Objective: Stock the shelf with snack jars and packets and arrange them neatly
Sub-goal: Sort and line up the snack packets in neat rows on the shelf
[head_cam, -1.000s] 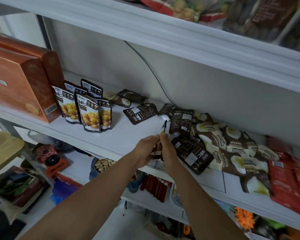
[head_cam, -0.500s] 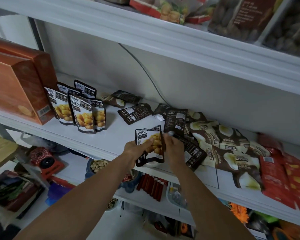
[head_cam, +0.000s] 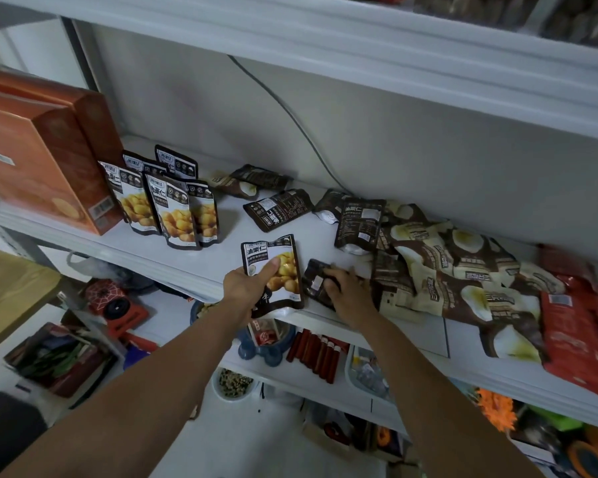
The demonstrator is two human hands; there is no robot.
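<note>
Head view: left hand (head_cam: 246, 291) grips a black-and-yellow foil chestnut pouch (head_cam: 277, 267) upright, right of the standing pouch row (head_cam: 173, 208); right hand (head_cam: 347, 293) curls over a flat dark packet (head_cam: 315, 279) farther right. Best to set it on the white shelf (head_cam: 145, 250) flush beside that row, label forward.

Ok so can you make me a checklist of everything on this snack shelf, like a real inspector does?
Surface: white shelf, bare in patches between packets.
Job's things: chestnut packet held upright; standing packets in rows at left; brown-and-cream heap; red packets at right.
Clutter: dark packets lying flat and scattered; orange boxes at far left.
Hands: left hand grips the chestnut packet; right hand rests on a dark flat packet, grip unclear.
Cables: one dark cable runs down the back wall.
Surroundings: lower shelf with red sticks; upper shelf with blurred goods.
</note>
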